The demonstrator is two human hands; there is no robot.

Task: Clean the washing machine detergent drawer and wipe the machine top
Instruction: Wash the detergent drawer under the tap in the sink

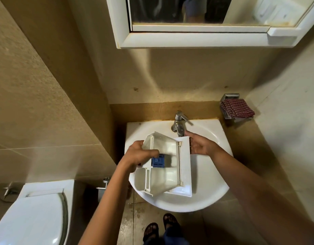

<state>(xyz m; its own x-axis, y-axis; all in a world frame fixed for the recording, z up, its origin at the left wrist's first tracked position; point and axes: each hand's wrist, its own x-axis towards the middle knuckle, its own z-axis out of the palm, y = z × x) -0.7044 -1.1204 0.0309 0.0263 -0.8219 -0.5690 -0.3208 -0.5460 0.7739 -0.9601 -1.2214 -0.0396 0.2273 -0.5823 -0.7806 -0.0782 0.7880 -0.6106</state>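
A white plastic detergent drawer (167, 167) with several compartments and a blue insert (159, 161) is held over the white sink (205, 188). My left hand (140, 154) reaches over the drawer's left wall, its fingers curled down into the compartment beside the blue insert. My right hand (200, 145) grips the drawer's front panel at its far right end, thumb on top. The drawer's front panel lies on the right side. The washing machine is not in view.
A chrome tap (179, 123) stands at the sink's back, just behind the drawer. A red checked cloth (237, 108) lies on a metal wall holder to the right. A toilet (32, 214) sits at the lower left. A mirror cabinet (197, 22) hangs above.
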